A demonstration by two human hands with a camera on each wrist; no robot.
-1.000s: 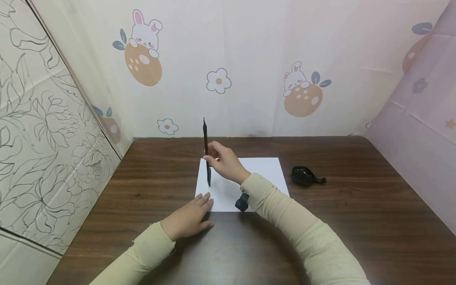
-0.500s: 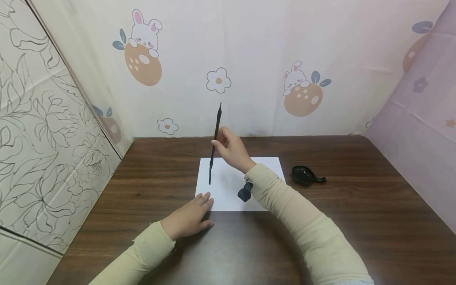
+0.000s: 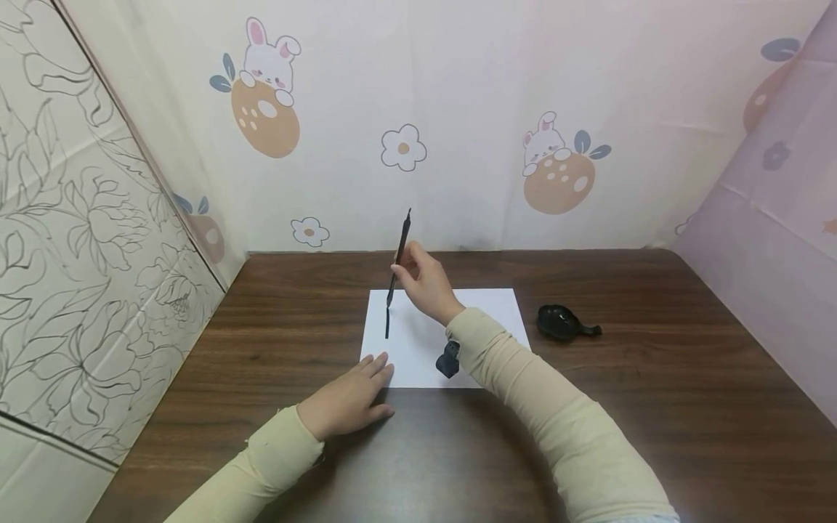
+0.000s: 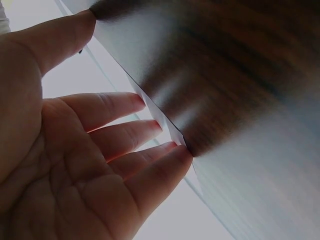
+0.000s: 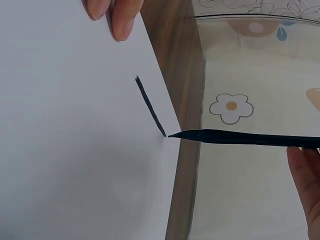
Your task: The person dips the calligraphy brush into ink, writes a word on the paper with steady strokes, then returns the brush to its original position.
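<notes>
My right hand (image 3: 428,283) pinches a black writing brush (image 3: 402,247) between thumb and fingers, bristles down. In the right wrist view the tip of the brush (image 5: 215,136) is right at the upper end of a black ink stroke (image 5: 150,105). This single short stroke runs down the left part of a white sheet of paper (image 3: 425,349). My left hand (image 3: 346,398) lies flat at the sheet's near left corner, fingers spread and fingertips on the paper. The left wrist view shows its palm side, with fingertips touching down along the sheet's edge (image 4: 117,65).
A small black leaf-shaped dish (image 3: 557,323) with a stubby handle stands to the right of the paper. The brown wooden table (image 3: 654,392) reaches back to a curtain (image 3: 458,145) printed with rabbits and flowers. A black wrist camera (image 3: 447,359) hangs below the right sleeve.
My right hand rose away with the brush, uncovering the black stroke, then came down slightly so the brush tip is near the stroke's top. My left hand stayed in place.
</notes>
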